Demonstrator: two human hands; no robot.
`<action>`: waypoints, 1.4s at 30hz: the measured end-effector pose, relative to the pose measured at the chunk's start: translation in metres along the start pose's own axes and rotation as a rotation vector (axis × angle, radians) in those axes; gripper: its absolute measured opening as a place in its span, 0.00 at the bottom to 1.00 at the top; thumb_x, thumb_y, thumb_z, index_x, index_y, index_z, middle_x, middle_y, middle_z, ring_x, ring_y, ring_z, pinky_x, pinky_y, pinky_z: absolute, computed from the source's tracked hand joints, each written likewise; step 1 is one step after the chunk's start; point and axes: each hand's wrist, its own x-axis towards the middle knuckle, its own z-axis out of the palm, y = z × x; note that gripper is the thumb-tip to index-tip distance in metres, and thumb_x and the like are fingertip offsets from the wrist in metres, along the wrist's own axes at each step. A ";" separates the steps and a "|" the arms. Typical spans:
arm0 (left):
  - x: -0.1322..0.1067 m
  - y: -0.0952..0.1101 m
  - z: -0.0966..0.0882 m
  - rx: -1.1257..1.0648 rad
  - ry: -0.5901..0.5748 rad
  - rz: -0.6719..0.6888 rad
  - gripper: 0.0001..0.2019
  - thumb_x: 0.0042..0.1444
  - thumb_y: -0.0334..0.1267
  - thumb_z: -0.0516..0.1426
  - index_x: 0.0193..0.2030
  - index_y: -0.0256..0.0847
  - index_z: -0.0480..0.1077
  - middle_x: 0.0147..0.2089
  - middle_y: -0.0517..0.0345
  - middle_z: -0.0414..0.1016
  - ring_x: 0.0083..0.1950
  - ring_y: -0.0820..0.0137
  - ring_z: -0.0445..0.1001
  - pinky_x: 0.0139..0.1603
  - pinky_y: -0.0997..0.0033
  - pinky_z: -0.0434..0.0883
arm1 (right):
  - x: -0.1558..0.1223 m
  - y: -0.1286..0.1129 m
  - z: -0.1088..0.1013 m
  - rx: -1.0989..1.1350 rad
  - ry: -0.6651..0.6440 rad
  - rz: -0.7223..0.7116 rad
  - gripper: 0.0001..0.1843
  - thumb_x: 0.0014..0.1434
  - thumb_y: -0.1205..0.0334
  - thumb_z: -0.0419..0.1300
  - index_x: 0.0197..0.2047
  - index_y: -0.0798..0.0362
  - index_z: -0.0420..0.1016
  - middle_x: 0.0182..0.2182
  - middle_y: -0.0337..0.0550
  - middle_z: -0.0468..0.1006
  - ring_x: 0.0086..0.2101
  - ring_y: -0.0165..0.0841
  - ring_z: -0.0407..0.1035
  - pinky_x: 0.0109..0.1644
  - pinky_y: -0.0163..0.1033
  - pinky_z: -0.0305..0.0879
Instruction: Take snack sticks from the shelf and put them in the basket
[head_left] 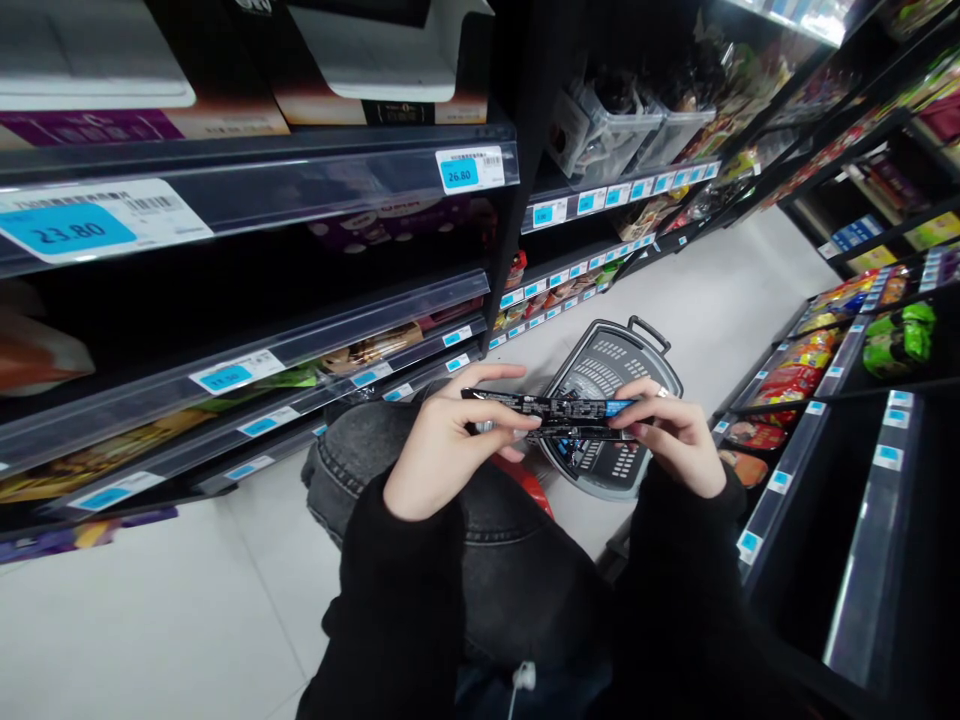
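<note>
Between my two hands are slim black packets with small pale print and a blue patch; the upper black packet [551, 406] lies just above a second dark packet edge [581, 434]. Whether they are separate packs or one folded pack I cannot tell. My left hand [450, 425] is closed on the left end, thumb below and fingers above. At the right end, my right hand [671, 430] pinches the blue-marked part between thumb and fingers. Just beyond and below them, a grey shopping basket [667, 375] with dark items in it stands on the floor.
A shelf rack [330, 170] with price labels rises close on my left. Another low shelf [765, 480] with bagged snacks [806, 370] borders the aisle at right. Plastic bins [607, 130] stand further ahead. My knees [480, 560] are bent under my hands, above the pale floor [165, 610].
</note>
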 end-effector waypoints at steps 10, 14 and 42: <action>0.002 0.001 0.011 0.193 0.199 0.125 0.05 0.45 0.38 0.64 0.22 0.42 0.77 0.47 0.53 0.76 0.51 0.58 0.72 0.57 0.55 0.66 | 0.007 -0.010 0.029 -0.141 0.331 -0.012 0.16 0.40 0.63 0.69 0.16 0.54 0.64 0.29 0.41 0.71 0.33 0.32 0.66 0.38 0.39 0.62; 0.002 -0.002 0.012 0.268 0.323 0.149 0.07 0.41 0.37 0.65 0.21 0.39 0.72 0.48 0.53 0.73 0.52 0.59 0.70 0.55 0.57 0.65 | 0.010 -0.012 0.040 -0.107 0.359 -0.002 0.19 0.43 0.66 0.67 0.19 0.54 0.56 0.31 0.41 0.71 0.33 0.31 0.66 0.37 0.38 0.62; 0.002 -0.006 -0.008 -0.481 -0.178 -0.206 0.18 0.45 0.23 0.62 0.44 0.39 0.73 0.45 0.54 0.78 0.50 0.67 0.74 0.45 0.79 0.72 | -0.003 -0.022 0.031 -0.046 0.444 -0.659 0.18 0.48 0.83 0.59 0.37 0.52 0.74 0.29 0.38 0.77 0.32 0.31 0.73 0.37 0.41 0.69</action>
